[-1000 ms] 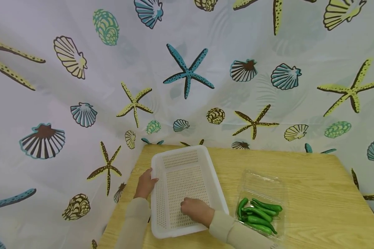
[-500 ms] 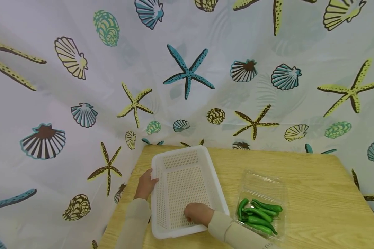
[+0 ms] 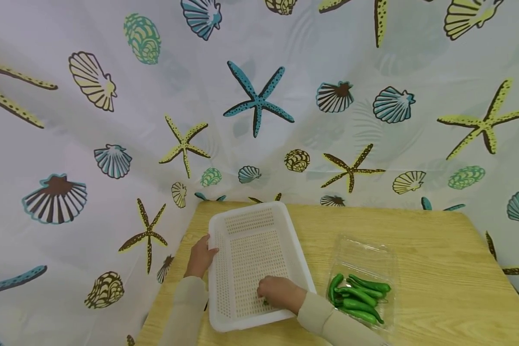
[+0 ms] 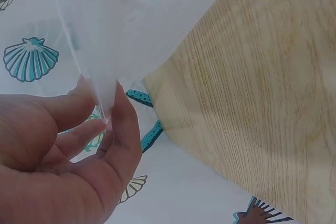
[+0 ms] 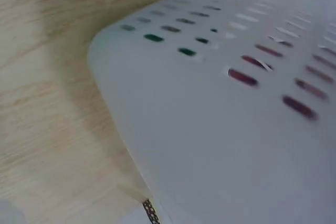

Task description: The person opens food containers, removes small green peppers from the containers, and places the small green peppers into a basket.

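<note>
A white slotted plastic basket [image 3: 259, 254] sits tilted on the table, its inside facing up toward the head view. My left hand [image 3: 200, 256] pinches its left rim between thumb and fingers; in the left wrist view the left hand [image 4: 79, 150] grips the rim's thin edge. Inside the basket, near the front right, my right hand [image 3: 278, 292] has its fingers curled over a green pepper [image 3: 265, 302], mostly hidden beneath them. The right wrist view looks at the outside wall of the basket [image 5: 168, 119], with green and skin showing through the slots.
Right of the basket, a clear plastic clamshell box [image 3: 363, 250] with its lid folded back holds several green peppers [image 3: 359, 298]. All stand on a wooden table [image 3: 441, 269]. A seashell-print curtain [image 3: 285, 120] hangs behind and to the left.
My right hand shifts slightly within the basket, first toward the front, then a little back and right. A bit of green now shows under its fingers. The left hand keeps its hold on the rim.
</note>
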`<state>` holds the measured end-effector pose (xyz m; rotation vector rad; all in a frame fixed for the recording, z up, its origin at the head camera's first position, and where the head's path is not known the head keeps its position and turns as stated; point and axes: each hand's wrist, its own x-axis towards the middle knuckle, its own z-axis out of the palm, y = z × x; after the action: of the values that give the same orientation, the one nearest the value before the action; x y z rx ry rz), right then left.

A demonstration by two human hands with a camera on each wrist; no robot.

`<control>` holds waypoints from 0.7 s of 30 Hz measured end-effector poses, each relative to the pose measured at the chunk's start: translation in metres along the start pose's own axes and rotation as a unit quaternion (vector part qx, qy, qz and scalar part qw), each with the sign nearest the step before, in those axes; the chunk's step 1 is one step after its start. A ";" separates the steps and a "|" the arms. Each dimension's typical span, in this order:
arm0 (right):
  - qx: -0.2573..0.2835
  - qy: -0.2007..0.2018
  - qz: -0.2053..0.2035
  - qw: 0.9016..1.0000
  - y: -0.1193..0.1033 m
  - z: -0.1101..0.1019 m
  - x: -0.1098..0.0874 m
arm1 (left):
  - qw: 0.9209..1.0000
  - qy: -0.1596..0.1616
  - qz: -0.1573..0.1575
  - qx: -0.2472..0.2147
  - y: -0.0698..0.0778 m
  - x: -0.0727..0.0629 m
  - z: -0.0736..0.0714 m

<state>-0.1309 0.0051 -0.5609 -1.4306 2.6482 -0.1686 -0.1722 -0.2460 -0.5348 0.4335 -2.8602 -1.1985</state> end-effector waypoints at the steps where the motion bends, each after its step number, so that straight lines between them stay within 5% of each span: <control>1: -0.015 0.011 -0.001 1.000 0.000 -0.003 -0.002 | 1.000 0.000 0.001 0.001 0.000 0.000 0.000; 9: -0.082 0.104 -0.001 0.991 0.009 -0.036 -0.029 | 1.000 -0.014 -0.004 0.000 -0.001 0.001 0.002; 21: -0.013 0.188 0.036 0.981 0.038 -0.074 -0.079 | 1.000 -0.022 -0.012 -0.008 -0.002 0.000 -0.001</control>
<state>-0.1316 0.0954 -0.4889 -1.4294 3.0041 -0.4402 -0.1718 -0.2476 -0.5355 0.4484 -2.8880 -1.2476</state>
